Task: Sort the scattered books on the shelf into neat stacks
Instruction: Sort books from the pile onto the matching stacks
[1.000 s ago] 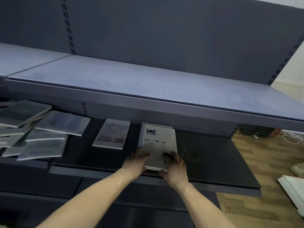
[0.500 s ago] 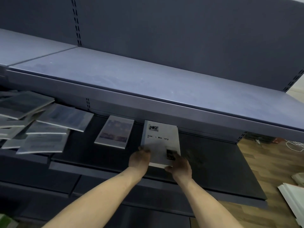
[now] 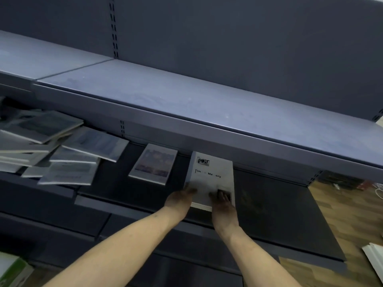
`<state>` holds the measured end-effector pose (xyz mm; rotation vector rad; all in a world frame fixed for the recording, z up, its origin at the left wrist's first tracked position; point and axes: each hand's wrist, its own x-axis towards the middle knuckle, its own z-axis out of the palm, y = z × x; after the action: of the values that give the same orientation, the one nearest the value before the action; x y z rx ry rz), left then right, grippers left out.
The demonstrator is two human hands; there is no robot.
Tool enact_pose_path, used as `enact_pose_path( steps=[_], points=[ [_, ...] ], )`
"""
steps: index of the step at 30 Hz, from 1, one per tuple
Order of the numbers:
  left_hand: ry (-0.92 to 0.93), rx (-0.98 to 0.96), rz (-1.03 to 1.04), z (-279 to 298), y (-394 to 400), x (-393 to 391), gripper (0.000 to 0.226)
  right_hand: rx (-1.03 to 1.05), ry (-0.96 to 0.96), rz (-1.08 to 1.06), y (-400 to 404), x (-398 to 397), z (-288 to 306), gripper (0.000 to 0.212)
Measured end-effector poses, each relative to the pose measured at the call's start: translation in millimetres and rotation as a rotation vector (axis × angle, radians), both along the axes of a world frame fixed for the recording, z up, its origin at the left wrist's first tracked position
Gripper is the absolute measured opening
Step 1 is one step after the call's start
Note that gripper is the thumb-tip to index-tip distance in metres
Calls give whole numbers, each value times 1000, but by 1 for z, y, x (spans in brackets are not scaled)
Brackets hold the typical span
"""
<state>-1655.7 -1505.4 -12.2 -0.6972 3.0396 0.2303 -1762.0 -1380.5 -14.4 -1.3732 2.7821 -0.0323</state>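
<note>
We steady the white book (image 3: 211, 179) on the dark shelf (image 3: 279, 204), left hand (image 3: 179, 200) holding its left edge, right hand (image 3: 222, 201) pressing flat on the cover, likely squaring a stack. Scattered books (image 3: 62, 150) wait left.

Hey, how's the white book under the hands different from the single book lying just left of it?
The white book has a plain cover with black title lettering; the picture-cover book shows a large, blurred photo. The white book tops a stack, with more page edges showing beneath, and the left hand and right hand are on it; the picture-cover book lies alone, untouched. Both lie flat on the dark shelf.
</note>
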Motion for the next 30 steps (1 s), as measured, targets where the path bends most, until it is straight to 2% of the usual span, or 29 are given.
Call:
enact_pose_path(
  steps=[3, 6, 9, 11, 14, 17, 20, 23, 30],
  points=[
    [-4, 60, 21, 2, -1, 20, 68, 22, 20, -52, -6, 1, 8, 51],
    [-46, 119, 89, 9, -13, 45, 69, 27, -71, -148, -19, 11, 9, 46],
    [-46, 63, 113, 12, -36, 66, 66, 42, -76, -204, -37, 32, 13, 60],
    [-19, 26, 121, 14, -54, 80, 62, 4, -72, -163, -50, 47, 15, 69],
    [-29, -53, 176, 12, -86, 104, 59, -53, -169, -48, -75, 73, 15, 74],
    [-66, -61, 247, 11, -120, 128, 62, -96, -212, 83, -106, 105, 18, 59],
    [-73, -111, 346, 10, -154, 154, 66, -107, -238, 188, -138, 137, 18, 53],
    [-38, -63, 416, 7, -196, 183, 58, -133, -265, 210, -170, 170, 14, 50],
    [-157, -30, 416, 13, -300, 222, 66, -134, -304, 192, -218, 235, -2, 51]
  ],
)
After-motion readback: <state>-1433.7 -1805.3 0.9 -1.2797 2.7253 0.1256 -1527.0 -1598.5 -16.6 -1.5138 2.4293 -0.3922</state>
